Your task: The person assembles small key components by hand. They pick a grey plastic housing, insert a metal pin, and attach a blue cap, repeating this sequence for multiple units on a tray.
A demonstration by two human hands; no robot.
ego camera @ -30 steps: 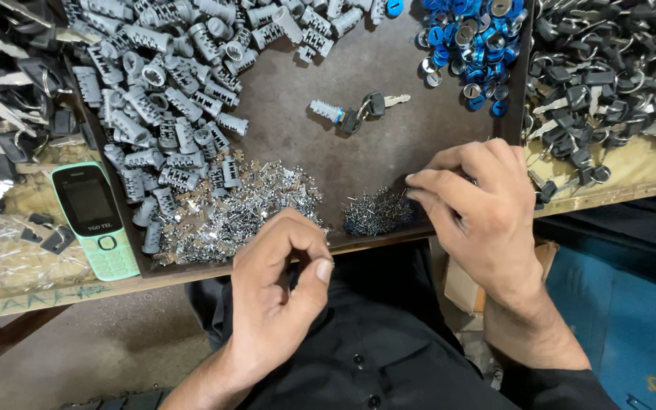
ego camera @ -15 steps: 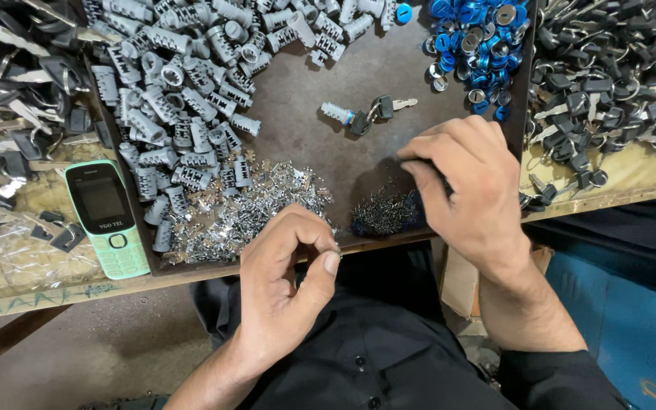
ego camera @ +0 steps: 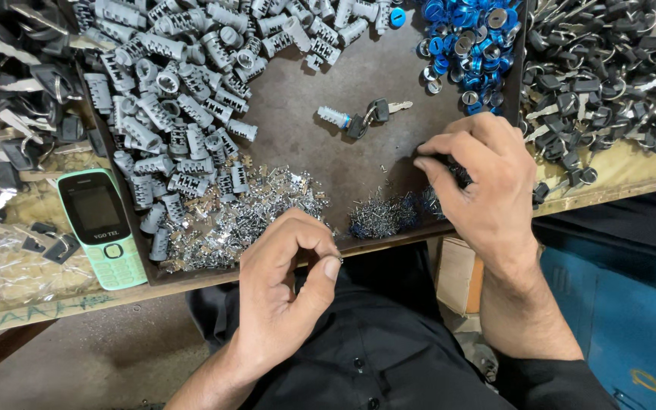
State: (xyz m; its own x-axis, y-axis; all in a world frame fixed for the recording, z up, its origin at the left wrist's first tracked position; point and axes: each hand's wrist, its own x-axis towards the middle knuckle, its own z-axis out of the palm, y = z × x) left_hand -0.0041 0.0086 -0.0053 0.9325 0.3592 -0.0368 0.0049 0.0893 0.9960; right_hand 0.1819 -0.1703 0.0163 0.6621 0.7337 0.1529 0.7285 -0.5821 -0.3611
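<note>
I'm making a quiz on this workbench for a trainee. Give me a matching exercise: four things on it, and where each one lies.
Things:
1. mobile phone
2. blue rings
3. grey cylinders
4. black-headed keys

Places:
A. far right of the bench
B. top, just left of the keys
C. left, on the bench edge
D. upper left of the dark tray

Pairs: 1-C, 2-B, 3-D, 4-A

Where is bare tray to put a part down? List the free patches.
Bare tray lies between the grey cylinders, the keyed lock and the flat metal bits. Crowded: blue rings, pins by the right hand.
</note>
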